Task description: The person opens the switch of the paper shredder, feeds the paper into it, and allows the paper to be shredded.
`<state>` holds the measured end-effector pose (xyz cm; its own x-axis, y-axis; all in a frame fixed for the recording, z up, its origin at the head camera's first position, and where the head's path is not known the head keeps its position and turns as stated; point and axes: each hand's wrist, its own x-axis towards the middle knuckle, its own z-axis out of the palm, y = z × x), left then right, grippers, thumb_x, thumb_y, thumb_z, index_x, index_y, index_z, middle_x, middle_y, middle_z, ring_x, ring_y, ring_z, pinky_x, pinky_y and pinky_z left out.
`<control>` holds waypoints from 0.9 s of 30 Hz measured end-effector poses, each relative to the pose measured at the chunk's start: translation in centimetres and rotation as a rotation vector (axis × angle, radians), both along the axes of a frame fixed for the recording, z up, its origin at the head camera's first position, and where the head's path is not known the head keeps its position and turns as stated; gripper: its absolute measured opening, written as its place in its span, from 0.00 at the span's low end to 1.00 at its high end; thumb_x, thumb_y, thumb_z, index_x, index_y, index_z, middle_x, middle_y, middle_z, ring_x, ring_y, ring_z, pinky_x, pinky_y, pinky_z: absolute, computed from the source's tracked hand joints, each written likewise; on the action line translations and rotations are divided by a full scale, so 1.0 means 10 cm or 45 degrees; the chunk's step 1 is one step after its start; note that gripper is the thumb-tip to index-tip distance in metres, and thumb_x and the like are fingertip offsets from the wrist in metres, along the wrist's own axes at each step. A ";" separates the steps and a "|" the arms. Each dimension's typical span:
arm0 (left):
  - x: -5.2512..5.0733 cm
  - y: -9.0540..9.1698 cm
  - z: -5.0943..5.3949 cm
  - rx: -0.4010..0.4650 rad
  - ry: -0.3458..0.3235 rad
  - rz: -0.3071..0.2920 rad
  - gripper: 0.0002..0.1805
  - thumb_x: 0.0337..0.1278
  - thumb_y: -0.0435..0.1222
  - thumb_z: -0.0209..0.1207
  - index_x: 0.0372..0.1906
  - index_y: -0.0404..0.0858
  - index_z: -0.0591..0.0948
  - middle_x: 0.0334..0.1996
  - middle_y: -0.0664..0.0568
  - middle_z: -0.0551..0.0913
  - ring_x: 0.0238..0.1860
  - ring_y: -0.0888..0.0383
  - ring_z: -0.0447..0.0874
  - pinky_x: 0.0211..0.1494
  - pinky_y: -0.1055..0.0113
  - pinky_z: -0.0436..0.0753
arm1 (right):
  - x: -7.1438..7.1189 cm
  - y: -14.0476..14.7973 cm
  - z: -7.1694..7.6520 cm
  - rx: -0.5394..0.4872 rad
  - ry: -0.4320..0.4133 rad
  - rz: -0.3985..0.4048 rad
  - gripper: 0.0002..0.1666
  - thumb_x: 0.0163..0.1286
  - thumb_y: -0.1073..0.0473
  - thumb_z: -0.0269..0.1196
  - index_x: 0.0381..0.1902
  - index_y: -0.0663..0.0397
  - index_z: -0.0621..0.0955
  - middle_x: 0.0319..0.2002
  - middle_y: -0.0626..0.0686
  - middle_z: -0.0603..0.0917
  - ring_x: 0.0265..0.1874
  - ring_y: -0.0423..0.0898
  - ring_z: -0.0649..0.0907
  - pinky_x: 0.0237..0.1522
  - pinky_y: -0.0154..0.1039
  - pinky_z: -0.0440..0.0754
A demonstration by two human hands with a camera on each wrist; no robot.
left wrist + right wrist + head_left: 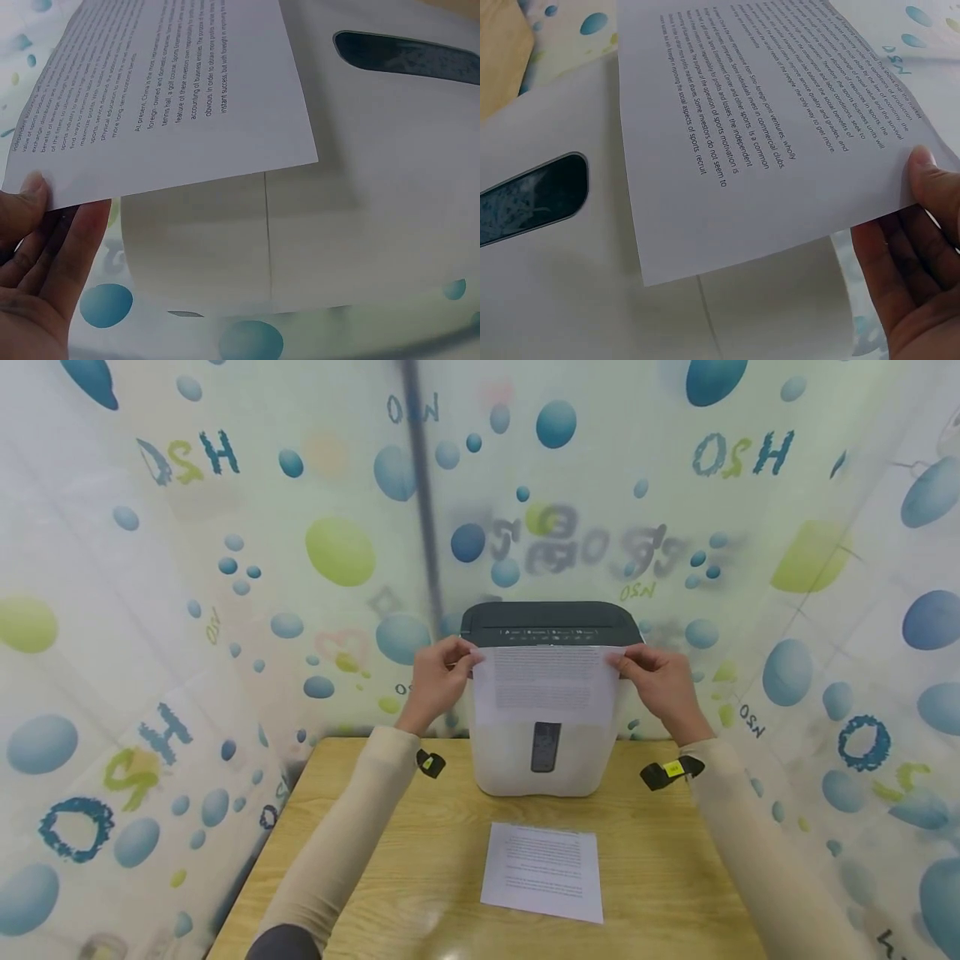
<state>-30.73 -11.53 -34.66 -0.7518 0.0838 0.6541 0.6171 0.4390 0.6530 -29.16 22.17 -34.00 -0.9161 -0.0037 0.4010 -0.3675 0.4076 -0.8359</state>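
A printed sheet of paper [543, 685] hangs in front of a white paper shredder [495, 760] with a dark grey top [551, 614]. My left hand [438, 681] pinches the sheet near its upper left corner, thumb [30, 196] on the printed side. At the upper right corner, my right hand [663, 685] pinches it the same way. The sheet's upper edge lies close to the shredder's top; whether it touches the slot cannot be told. Both wrist views show the sheet's lower edge free, apart from the shredder's front. A dark window [536, 196] on that front shows shreds inside.
A second printed sheet [543, 872] lies on the wooden table [420, 860], in front of the shredder. Behind and on both sides hangs a patterned curtain [300, 485] with blue and green spots. The shredder stands near the table's back edge.
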 end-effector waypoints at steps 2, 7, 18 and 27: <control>-0.01 0.01 0.06 0.007 0.001 -0.005 0.04 0.68 0.32 0.64 0.36 0.36 0.85 0.33 0.44 0.91 0.29 0.54 0.89 0.37 0.65 0.88 | -0.01 0.01 0.05 -0.009 0.007 0.001 0.22 0.71 0.46 0.68 0.44 0.62 0.88 0.30 0.36 0.85 0.34 0.36 0.83 0.43 0.33 0.86; -0.05 0.02 0.19 -0.007 0.017 -0.022 0.04 0.68 0.31 0.64 0.36 0.35 0.86 0.33 0.43 0.91 0.29 0.53 0.89 0.37 0.64 0.89 | -0.03 0.02 0.17 -0.007 0.021 -0.013 0.22 0.69 0.45 0.70 0.44 0.61 0.88 0.29 0.33 0.85 0.34 0.35 0.84 0.43 0.32 0.86; -0.18 0.05 0.47 -0.065 0.063 0.002 0.04 0.68 0.34 0.65 0.36 0.37 0.87 0.29 0.45 0.90 0.26 0.56 0.86 0.37 0.66 0.84 | -0.08 0.06 0.41 -0.011 0.110 -0.004 0.21 0.69 0.46 0.70 0.46 0.58 0.89 0.31 0.31 0.87 0.35 0.35 0.83 0.40 0.28 0.78; -0.30 0.09 0.67 -0.053 0.032 0.003 0.05 0.67 0.33 0.64 0.35 0.36 0.86 0.29 0.44 0.90 0.25 0.55 0.86 0.36 0.66 0.84 | -0.20 0.08 0.58 -0.047 0.176 -0.047 0.17 0.67 0.50 0.72 0.41 0.59 0.89 0.26 0.29 0.86 0.30 0.36 0.82 0.33 0.27 0.78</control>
